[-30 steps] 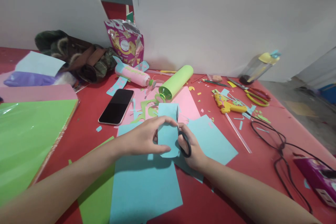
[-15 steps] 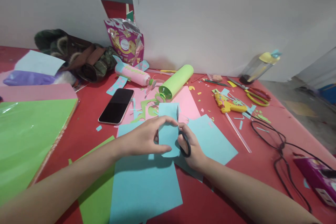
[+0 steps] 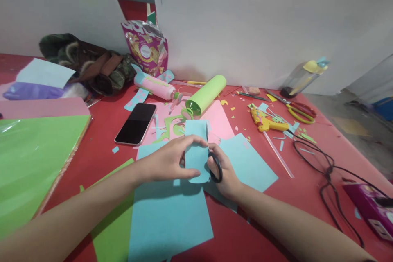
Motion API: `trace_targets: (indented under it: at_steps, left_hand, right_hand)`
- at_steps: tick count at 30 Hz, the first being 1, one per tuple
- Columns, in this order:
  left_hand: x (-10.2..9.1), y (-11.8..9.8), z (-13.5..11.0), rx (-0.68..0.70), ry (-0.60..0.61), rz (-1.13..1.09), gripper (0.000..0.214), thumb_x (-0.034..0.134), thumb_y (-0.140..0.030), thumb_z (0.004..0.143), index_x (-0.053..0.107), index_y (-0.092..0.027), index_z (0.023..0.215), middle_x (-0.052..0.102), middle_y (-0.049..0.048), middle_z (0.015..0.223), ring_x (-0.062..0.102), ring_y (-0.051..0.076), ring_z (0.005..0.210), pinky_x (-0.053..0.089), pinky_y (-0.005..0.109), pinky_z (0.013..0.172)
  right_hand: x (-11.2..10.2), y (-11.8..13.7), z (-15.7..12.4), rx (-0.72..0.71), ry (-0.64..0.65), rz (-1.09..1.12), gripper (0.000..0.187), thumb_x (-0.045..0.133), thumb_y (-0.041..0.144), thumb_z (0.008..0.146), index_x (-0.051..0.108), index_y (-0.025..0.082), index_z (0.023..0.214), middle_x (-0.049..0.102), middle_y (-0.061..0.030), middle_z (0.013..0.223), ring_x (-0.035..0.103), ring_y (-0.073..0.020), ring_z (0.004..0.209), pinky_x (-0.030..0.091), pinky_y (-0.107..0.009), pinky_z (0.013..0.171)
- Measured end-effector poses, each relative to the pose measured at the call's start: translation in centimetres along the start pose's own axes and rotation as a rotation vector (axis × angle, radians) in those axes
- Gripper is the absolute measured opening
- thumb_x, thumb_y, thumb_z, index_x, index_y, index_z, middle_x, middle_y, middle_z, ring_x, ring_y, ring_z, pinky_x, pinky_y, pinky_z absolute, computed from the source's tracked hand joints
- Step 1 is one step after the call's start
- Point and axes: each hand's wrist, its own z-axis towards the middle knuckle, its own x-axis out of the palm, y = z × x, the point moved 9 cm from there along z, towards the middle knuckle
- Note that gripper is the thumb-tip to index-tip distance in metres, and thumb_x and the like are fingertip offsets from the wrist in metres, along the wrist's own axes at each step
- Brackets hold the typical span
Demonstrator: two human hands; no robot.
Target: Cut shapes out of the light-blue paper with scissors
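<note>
My left hand point(image 3: 181, 157) grips a light blue piece of paper point(image 3: 196, 153), thumb near its lower end and fingers across its middle. In my right hand point(image 3: 225, 172) are black-handled scissors point(image 3: 217, 168); their blades lie at the right edge of the paper, partly hidden by the paper and my fingers. Under my hands lie a blue sheet point(image 3: 168, 217) and, to its right, another blue sheet point(image 3: 250, 163). Just beyond the held paper, a green paper-wrapped bottle point(image 3: 206, 95) lies on a pink sheet point(image 3: 222, 120) among green offcuts.
A phone point(image 3: 136, 124) lies left of the pink sheet. A pink-wrapped bottle point(image 3: 156, 86) with blue paper pieces rests behind it. On the right are a yellow glue gun point(image 3: 267, 120), cable loops, red-and-yellow-handled scissors point(image 3: 301, 112) and a purple power strip point(image 3: 368, 206).
Both hands and the held paper stay almost in place. A slightly wider gap shows at the paper's upper right edge by the scissors.
</note>
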Motion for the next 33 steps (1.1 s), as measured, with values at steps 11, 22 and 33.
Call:
trace_targets:
  at_steps: [11, 22, 33]
  left_hand:
    - [0.26, 0.08, -0.05, 0.007, 0.029, -0.025, 0.046, 0.063, -0.025, 0.066, 0.043, -0.025, 0.108, 0.051, -0.0006, 0.098, 0.040, 0.005, 0.050, 0.035, 0.018, 0.044]
    - [0.42, 0.02, 0.03, -0.003, 0.042, -0.049, 0.045, 0.062, -0.025, 0.067, 0.043, -0.024, 0.108, 0.052, 0.0001, 0.099, 0.040, 0.004, 0.049, 0.035, 0.018, 0.043]
    - [0.68, 0.21, -0.11, -0.030, 0.064, -0.065, 0.048, 0.064, -0.027, 0.066, 0.042, -0.023, 0.109, 0.051, -0.0006, 0.091, 0.042, 0.006, 0.049, 0.037, 0.020, 0.045]
  right_hand:
    - [-0.10, -0.68, -0.07, 0.019, -0.003, 0.034, 0.037, 0.050, 0.056, 0.073, 0.043, 0.023, 0.088, 0.029, 0.0057, 0.060, 0.028, -0.0108, 0.049, 0.026, -0.024, 0.046]
    - [-0.21, -0.29, -0.05, 0.037, -0.022, -0.028, 0.042, 0.050, 0.059, 0.071, 0.043, 0.021, 0.088, 0.035, 0.0044, 0.064, 0.030, -0.0105, 0.054, 0.029, -0.024, 0.051]
    - [-0.19, -0.68, -0.02, 0.025, -0.005, 0.059, 0.035, 0.050, 0.054, 0.074, 0.044, 0.022, 0.088, 0.035, 0.0046, 0.060, 0.030, -0.0107, 0.050, 0.027, -0.024, 0.046]
